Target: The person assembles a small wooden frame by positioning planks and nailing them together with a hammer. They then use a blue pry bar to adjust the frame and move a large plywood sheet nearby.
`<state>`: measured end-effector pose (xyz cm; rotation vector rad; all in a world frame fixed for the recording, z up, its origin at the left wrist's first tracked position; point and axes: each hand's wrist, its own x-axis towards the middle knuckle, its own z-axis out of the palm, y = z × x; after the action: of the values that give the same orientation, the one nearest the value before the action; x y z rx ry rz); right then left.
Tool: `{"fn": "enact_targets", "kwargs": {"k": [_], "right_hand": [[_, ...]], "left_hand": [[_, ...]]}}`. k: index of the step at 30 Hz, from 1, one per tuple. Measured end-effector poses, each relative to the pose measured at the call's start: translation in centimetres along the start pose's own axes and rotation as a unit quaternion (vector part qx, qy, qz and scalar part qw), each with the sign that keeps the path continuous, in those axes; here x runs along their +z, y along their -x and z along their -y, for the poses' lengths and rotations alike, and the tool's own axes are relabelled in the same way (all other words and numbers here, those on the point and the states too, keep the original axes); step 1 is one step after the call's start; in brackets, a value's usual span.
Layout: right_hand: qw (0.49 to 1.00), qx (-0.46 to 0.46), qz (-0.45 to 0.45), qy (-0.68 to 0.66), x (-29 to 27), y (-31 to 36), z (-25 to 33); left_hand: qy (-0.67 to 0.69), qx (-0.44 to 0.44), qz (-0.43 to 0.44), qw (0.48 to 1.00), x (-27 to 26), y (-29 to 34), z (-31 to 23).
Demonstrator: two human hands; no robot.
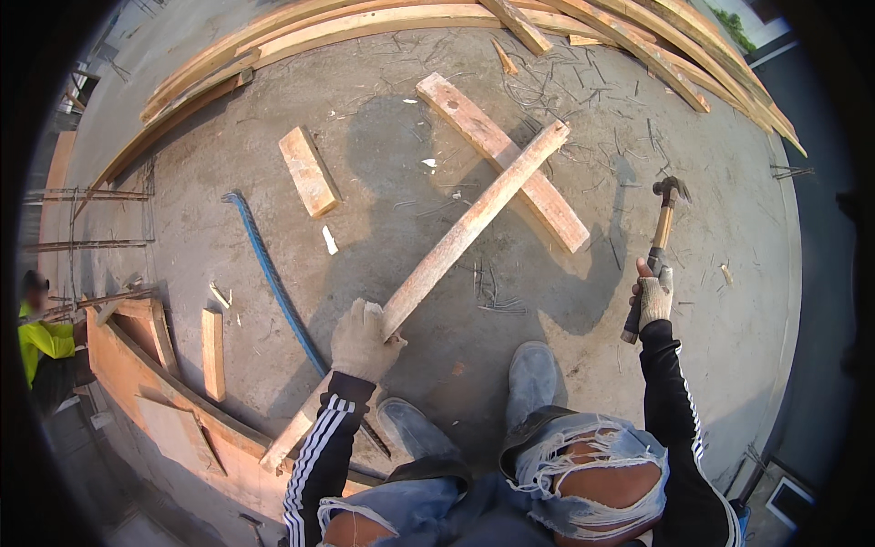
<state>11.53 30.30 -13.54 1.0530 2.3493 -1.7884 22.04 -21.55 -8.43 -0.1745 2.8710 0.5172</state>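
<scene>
A long wooden batten [474,219] slants across the middle, its far end over a shorter, wider plank [556,208] that lies crosswise on the concrete. My left hand [365,342], in a pale knit glove, is closed around the batten's nearer part. The batten's near end passes beneath my left forearm. Off to the right, my gloved right hand [654,296] grips a claw hammer [663,228] by its dark handle, the metal head pointing away from me. The hammer is well apart from the batten.
Long boards [365,25] are stacked along the far side, with loose nails [556,87] nearby. Left lie a wood block [310,173], a blue crowbar [264,260], a short offcut [212,356] and a plywood form [137,365]. Rebar sticks out [100,243] near a person in yellow [46,337].
</scene>
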Motion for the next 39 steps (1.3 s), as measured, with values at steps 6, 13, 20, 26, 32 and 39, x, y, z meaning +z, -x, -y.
{"fn": "enact_targets", "kwargs": {"k": [6,13,20,26,32,39], "right_hand": [[0.982,-0.117,0.096,0.111,3.6,5.1,9.8],[0.955,-0.29,0.058,-0.007,8.9,3.7,12.3],[0.972,-0.171,0.121,0.108,7.3,2.9,16.3],[0.935,-0.343,0.072,-0.059,8.6,2.7,17.1],[0.963,-0.15,0.149,0.168,8.8,2.8,14.9],[0.954,-0.3,0.019,0.017,11.6,3.5,14.9]], "left_hand": [[0.032,-0.071,0.037,0.996,0.5,-0.1,-0.5],[0.038,-0.085,0.058,0.994,0.4,-0.2,-0.5],[0.023,-0.096,0.08,0.992,0.1,-0.4,-0.2],[0.012,-0.094,0.103,0.99,-0.2,-0.4,-0.3],[0.018,-0.095,0.107,0.99,-0.7,-0.3,-0.4],[0.021,-0.111,0.132,0.985,-0.5,-0.6,-0.3]]}}
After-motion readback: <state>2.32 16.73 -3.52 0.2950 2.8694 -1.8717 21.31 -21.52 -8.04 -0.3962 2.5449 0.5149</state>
